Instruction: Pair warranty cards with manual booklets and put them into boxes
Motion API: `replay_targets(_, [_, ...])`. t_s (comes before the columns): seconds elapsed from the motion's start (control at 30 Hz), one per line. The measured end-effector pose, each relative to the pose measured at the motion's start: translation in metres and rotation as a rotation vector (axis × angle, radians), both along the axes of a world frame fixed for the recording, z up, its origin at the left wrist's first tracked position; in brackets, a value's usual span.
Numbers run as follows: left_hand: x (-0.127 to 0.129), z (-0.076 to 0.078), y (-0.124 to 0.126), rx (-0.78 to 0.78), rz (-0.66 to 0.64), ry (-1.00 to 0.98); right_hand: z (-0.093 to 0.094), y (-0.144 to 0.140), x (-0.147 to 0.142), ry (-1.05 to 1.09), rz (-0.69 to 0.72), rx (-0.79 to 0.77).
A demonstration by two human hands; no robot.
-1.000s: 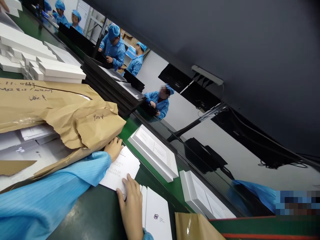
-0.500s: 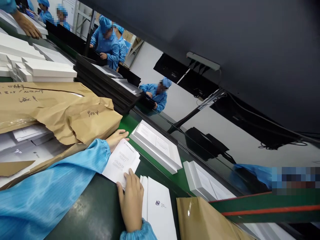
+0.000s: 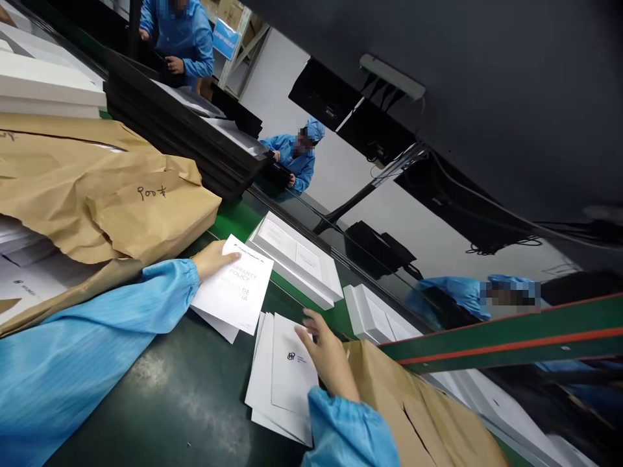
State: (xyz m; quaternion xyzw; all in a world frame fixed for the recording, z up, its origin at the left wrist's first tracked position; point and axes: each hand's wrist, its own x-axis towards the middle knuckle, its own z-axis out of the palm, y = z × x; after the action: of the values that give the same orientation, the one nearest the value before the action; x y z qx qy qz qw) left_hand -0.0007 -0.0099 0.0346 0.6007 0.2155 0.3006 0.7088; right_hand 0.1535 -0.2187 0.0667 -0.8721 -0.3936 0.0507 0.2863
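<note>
A white leaflet is pinched at its left edge by the left hand, the grip closed on the paper, thumb on top. The leaflet is held just above the dark desk, its long axis running from near-left to far-right, printed face up. The right hand is laid open, fingers spread, on a stack of white cards, nothing gripped. Brown wrapping paper is seen at left, and white trays just beyond on the green belt.
</note>
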Motion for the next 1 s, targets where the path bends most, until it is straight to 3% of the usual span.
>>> replay_targets(0.07, [0.005,-0.007,-0.007,-0.093,-0.013,-0.033,0.000,-0.013,0.019,-0.021,-0.198,-0.106])
replay_targets(0.13, [0.008,-0.013,-0.012,-0.161,-0.020,-0.049,-0.003,-0.019,0.028,-0.021,-0.277,-0.162])
replay_targets(0.33, [0.010,-0.018,-0.017,-0.201,-0.033,-0.053,-0.013,-0.013,0.026,-0.143,-0.310,-0.128])
replay_targets(0.5, [0.011,-0.017,-0.021,-0.241,-0.070,-0.074,0.004,-0.020,0.035,-0.077,-0.264,-0.045])
replay_targets(0.6, [0.013,-0.017,-0.025,-0.290,-0.090,-0.086,0.024,-0.025,0.028,-0.115,-0.336,0.199])
replay_targets(0.7, [0.016,-0.014,-0.034,-0.324,-0.114,-0.142,0.036,-0.018,0.002,-0.386,-0.429,0.505])
replay_targets(0.77, [0.017,-0.010,-0.043,-0.333,-0.154,-0.184,0.033,-0.007,-0.020,-0.563,-0.335,0.530])
replay_targets(0.83, [0.018,-0.004,-0.052,-0.340,-0.212,-0.209,0.021,0.007,-0.041,-0.653,-0.118,0.462])
replay_targets(0.9, [0.017,0.002,-0.061,-0.342,-0.268,-0.233,0.006,0.018,-0.056,-0.675,0.084,0.343])
replay_targets(1.0, [0.016,0.008,-0.069,-0.275,-0.336,-0.303,-0.012,0.028,-0.066,-0.675,0.244,0.247])
